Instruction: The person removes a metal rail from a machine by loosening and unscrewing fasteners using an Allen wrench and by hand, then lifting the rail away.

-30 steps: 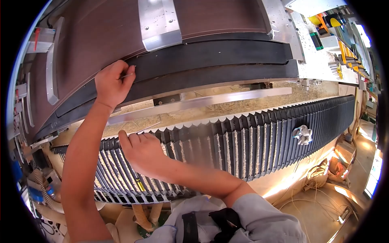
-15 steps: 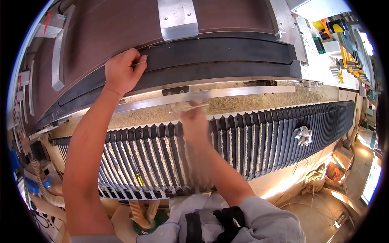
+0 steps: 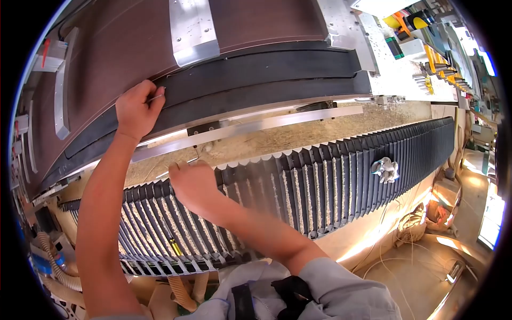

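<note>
My left hand (image 3: pixel 140 108) is closed at the edge of the long black strip (image 3: pixel 224 90), with a thin, shiny metal piece (image 3: pixel 155 98) between thumb and fingers; its kind cannot be made out. Lower down, my right hand (image 3: pixel 193 184) is wrapped round a thin bent metal rod that looks like a hex key (image 3: pixel 195 156). Its bent end points up towards a dark block (image 3: pixel 203 128) under the strip. Between my hands runs a long flat metal bar (image 3: pixel 256 127).
Black pleated bellows (image 3: pixel 314 186) stretch across in front of me, dusted with chips. A crumpled grey-white cloth (image 3: pixel 385 169) and a yellow tool (image 3: pixel 175 246) lie on them. Metal clamp blocks (image 3: pixel 193 32) sit on the brown panel (image 3: pixel 122 48). Yellow-handled tools (image 3: pixel 440 66) stand at the right.
My right hand has moved left along the bar with the hex key and is less blurred. My left hand keeps its grip at the strip. The whole view has shifted slightly.
</note>
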{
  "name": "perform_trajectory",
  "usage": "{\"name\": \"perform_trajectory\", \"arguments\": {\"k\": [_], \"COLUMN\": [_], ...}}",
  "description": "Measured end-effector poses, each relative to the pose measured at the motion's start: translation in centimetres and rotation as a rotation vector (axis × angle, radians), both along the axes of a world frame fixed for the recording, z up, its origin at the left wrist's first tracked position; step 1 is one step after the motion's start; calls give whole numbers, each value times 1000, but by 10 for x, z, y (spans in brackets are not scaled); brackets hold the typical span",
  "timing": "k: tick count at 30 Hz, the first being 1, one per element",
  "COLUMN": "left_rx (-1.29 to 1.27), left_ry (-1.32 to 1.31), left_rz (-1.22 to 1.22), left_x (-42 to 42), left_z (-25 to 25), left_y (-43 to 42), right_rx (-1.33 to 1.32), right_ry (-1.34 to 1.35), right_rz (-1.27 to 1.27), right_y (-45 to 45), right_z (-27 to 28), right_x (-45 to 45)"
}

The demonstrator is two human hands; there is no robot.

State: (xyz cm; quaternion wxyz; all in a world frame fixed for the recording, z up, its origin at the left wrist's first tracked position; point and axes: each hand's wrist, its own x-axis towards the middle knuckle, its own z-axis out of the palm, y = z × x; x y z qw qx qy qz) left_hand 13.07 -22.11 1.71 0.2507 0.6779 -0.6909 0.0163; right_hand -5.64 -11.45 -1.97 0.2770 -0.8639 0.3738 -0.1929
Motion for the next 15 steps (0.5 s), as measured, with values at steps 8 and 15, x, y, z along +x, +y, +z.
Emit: {"name": "perform_trajectory", "arguments": {"k": [8,15], "left_rx": [18,16], "left_ry": [40,22], "left_rz": [-11,-15], "left_x": [1,3], "left_z": [2,2], "left_y": [0,0], "right_rx": [123,317], "right_ry": [335,584], "right_rz": [177,284], "right_y": [-14,-22], "right_z": [19,31], "right_x": [10,32]}}
